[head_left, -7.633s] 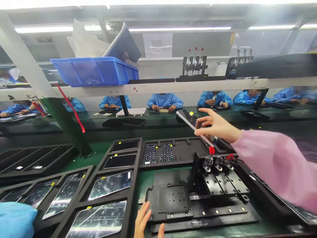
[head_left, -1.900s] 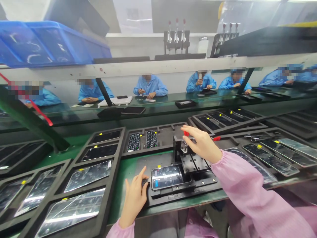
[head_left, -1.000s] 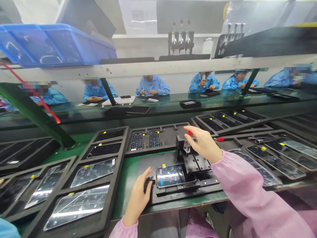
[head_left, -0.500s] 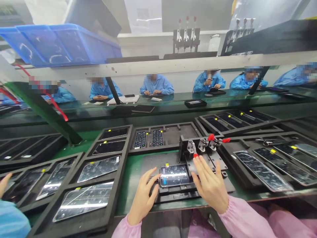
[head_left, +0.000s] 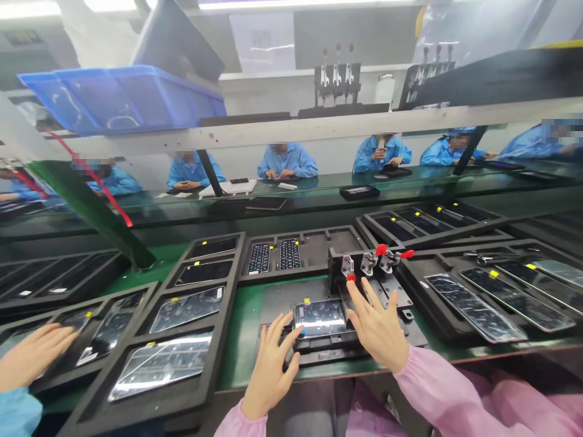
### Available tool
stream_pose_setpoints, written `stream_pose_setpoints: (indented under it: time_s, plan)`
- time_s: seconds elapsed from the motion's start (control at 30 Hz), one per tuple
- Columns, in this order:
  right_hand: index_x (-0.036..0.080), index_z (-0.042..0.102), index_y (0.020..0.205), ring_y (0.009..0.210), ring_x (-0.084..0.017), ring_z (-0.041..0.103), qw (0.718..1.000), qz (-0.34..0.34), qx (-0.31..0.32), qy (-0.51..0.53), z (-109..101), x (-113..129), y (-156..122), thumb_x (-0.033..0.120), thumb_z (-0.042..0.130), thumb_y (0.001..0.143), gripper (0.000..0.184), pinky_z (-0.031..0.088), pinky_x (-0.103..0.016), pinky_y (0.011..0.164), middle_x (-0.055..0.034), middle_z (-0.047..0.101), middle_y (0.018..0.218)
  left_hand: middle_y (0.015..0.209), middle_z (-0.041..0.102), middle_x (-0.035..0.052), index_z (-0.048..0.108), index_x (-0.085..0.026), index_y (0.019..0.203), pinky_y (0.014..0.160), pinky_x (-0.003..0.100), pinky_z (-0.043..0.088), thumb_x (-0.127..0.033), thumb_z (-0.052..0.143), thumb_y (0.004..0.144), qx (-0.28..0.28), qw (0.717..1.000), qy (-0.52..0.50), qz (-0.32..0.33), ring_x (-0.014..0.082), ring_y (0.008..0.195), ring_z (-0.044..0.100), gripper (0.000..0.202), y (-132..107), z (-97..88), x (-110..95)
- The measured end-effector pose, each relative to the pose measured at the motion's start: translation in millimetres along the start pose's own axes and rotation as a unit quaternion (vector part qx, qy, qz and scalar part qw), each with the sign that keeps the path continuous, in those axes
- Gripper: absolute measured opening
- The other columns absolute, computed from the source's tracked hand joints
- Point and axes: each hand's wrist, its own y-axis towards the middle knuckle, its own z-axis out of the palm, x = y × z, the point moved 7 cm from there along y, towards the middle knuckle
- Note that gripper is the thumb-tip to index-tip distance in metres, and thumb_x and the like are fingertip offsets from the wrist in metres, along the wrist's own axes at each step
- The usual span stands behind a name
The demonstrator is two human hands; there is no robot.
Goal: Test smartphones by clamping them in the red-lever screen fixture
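A phone (head_left: 320,317) with a glossy screen lies face up in the black fixture (head_left: 332,346) near the bench's front edge. My left hand (head_left: 272,367) rests open at the fixture's left end, fingers spread and touching the phone's left edge. My right hand (head_left: 377,328) hovers open just right of the phone, fingers spread over the clamp plates. Behind it stand the red-handled toggle clamps (head_left: 378,260); the leftmost lever (head_left: 350,270) is down, the others tilt right.
Black foam trays with phones (head_left: 177,346) fill the left; more trays (head_left: 492,291) lie right. A tray with keypad parts (head_left: 277,258) sits behind the fixture. A co-worker's hand (head_left: 31,355) in a blue sleeve reaches over the far-left tray. Workers in blue sit across the conveyor.
My right hand left the clamp handle and came down beside the phone, fingers spreading. My left hand opened at the phone's left edge. A co-worker's hand came in at the left.
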Motion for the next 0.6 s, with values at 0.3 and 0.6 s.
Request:
stream_pose_setpoints:
  time_s: [0.3,0.6]
  plan:
    - [0.027,0.038,0.131,0.112,-0.028,0.053,0.973,0.033,-0.151,0.172,-29.7,-0.4,-84.0,0.011,0.045,0.079,0.055,0.025,-0.062,0.103,-0.0045,0.062,0.113,0.150,0.017,0.0041,0.029,-0.032,0.136,0.103,0.064,0.014,-0.030,0.040,0.087,-0.003,1.000,0.010,-0.018,0.0273,0.137,0.013,0.050,10.2,-4.6,-1.3]
    - [0.048,0.044,0.121,0.092,-0.017,0.064,0.964,-0.061,-0.065,0.251,37.4,37.9,-129.7,0.051,0.046,0.084,0.037,0.053,-0.036,0.083,0.0040,0.064,0.109,0.149,0.019,0.0041,0.032,-0.033,0.134,0.101,0.065,0.018,-0.029,0.039,0.088,0.000,0.999,0.014,-0.044,0.0287,0.136,0.015,0.047,31.2,-6.2,3.2]
